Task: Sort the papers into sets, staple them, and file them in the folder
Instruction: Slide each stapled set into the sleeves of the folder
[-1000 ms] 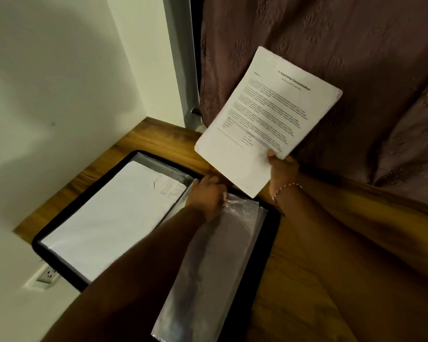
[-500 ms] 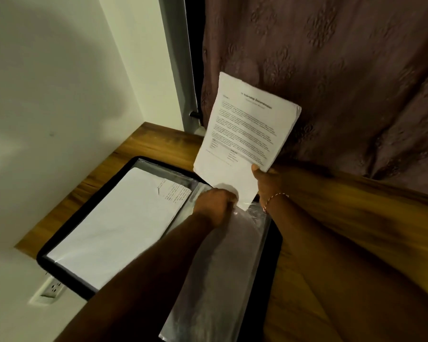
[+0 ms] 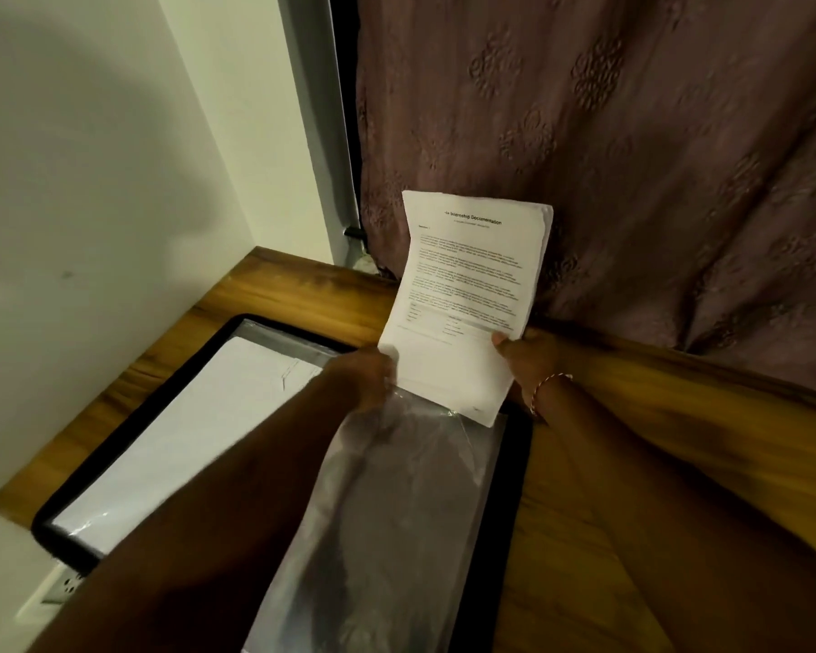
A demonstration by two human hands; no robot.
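Head view, and the danger is that the paper set's point(image 3: 472, 285) bottom corner could snag the clear sleeve's point(image 3: 396, 511) lip and crumple, since the left hand point(image 3: 363, 379) pinches only one side open. The right hand point(image 3: 528, 360) grips the lower right edge, thumb in front. The set stands between both hands above the folder point(image 3: 509, 487): white, several sheets thick, slightly bowed.

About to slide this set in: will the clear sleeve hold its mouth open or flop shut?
Likely floppy: the clear sleeve wrinkles and buckles below where the left hand holds its top edge. Probably slick too, given its glossy sheen.
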